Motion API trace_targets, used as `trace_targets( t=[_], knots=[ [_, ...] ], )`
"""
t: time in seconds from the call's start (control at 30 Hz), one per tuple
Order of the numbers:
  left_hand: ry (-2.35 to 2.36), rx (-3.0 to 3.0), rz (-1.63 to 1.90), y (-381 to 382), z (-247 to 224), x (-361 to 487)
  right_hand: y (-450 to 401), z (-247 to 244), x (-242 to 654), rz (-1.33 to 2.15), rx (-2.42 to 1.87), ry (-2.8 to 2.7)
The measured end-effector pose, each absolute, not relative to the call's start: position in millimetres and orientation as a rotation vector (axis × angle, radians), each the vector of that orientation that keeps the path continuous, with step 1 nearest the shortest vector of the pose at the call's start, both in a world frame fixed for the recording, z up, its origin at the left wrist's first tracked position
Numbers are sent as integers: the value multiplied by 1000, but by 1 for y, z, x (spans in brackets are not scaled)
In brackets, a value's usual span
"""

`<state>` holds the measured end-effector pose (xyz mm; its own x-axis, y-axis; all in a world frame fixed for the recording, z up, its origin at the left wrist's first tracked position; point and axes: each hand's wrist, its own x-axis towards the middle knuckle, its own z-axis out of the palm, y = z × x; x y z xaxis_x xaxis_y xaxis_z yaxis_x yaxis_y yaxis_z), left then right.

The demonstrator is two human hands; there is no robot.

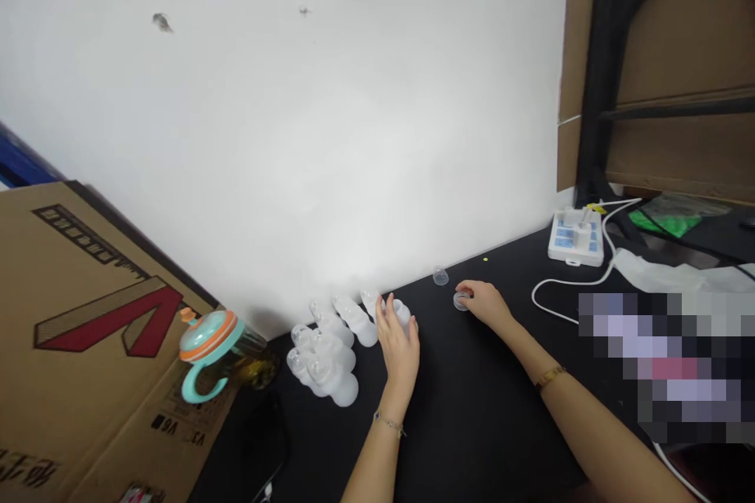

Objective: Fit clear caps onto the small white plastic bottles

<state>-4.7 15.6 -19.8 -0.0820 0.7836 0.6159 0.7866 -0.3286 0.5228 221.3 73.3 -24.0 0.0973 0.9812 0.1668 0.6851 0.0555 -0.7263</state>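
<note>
I see the left hand reaching forward, fingers curled round a frosted bottle beside the bottle cluster. Right hand stretched flat, fingertips pinching a small cap on the black table.

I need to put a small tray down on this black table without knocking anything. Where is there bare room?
The widest bare patch of the black table lies between the two forearms, near the front edge. Another lies between the right hand and the white cable. It is crowded left of the left hand, where frosted bottles cluster beside the lidded cup.
</note>
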Motion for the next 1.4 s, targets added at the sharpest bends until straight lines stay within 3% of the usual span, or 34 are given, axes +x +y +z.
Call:
trace_targets(
  t=[0.3, 0.47, 0.8, 1.13, 1.4],
  knots=[
    [-1980, -2230, -1666, 19, -26, -2, 72, -20, 220, 548, -1532, -1513],
    [-2071, -2201, -1814, 14, -19, 1, 73, -16, 215, 824, -1216, -1301],
    [-1845, -2208, -1333, 10, -13, 1, 65, -5, 207, 1205, -981, -1011],
    [-1864, -2285, -1541, 10, -16, 5, 65, -7, 204, 1296, -975, -995],
    [-1687, -2344, -1332, 7, -15, 6, 62, -2, 203, 1271, -970, -1013]
  ],
)
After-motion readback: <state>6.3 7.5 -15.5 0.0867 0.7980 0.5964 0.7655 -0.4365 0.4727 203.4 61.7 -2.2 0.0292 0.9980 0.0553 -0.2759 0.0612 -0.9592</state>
